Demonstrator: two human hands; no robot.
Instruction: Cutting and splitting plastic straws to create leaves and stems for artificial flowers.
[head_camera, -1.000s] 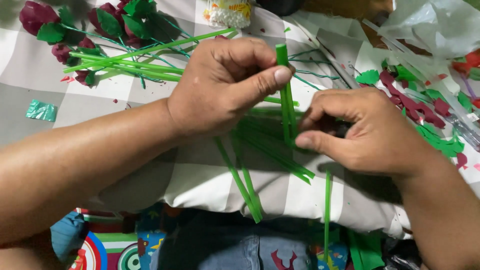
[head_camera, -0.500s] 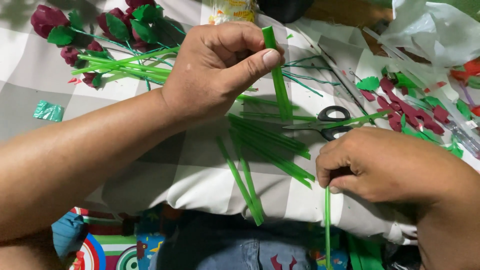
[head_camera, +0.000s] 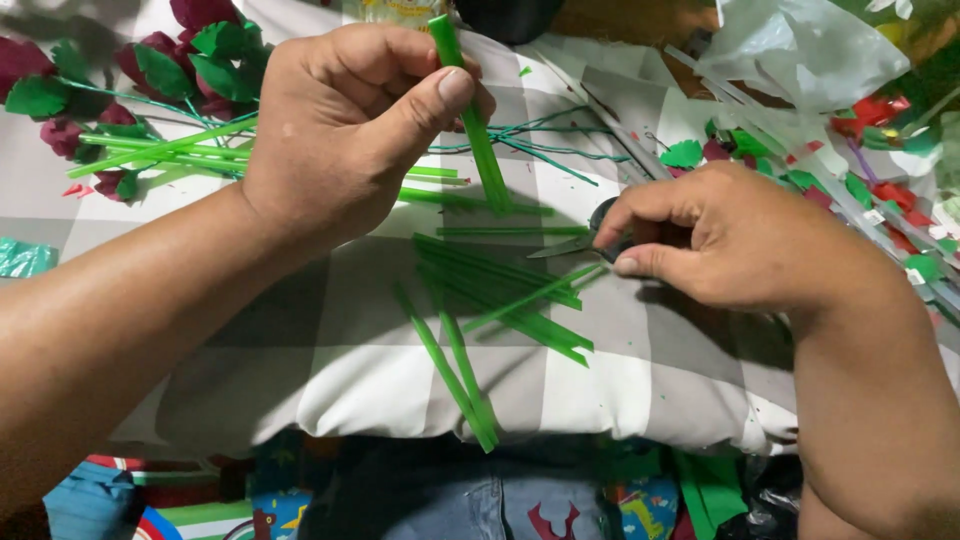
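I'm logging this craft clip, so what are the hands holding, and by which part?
The left hand pinches a green straw near its upper end, between thumb and fingers. The right hand grips the scissors at the handles.

The left hand (head_camera: 345, 125) pinches a green strip (head_camera: 472, 120) upright between thumb and fingers (head_camera: 440, 95); the right hand (head_camera: 730, 240) touches scissors (head_camera: 590, 238) on the checked surface (head_camera: 330, 350).

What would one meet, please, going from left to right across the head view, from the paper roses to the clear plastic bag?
Dark red paper roses → left hand → green strip pinched in it → scissors → right hand reaching them → clear plastic bag.
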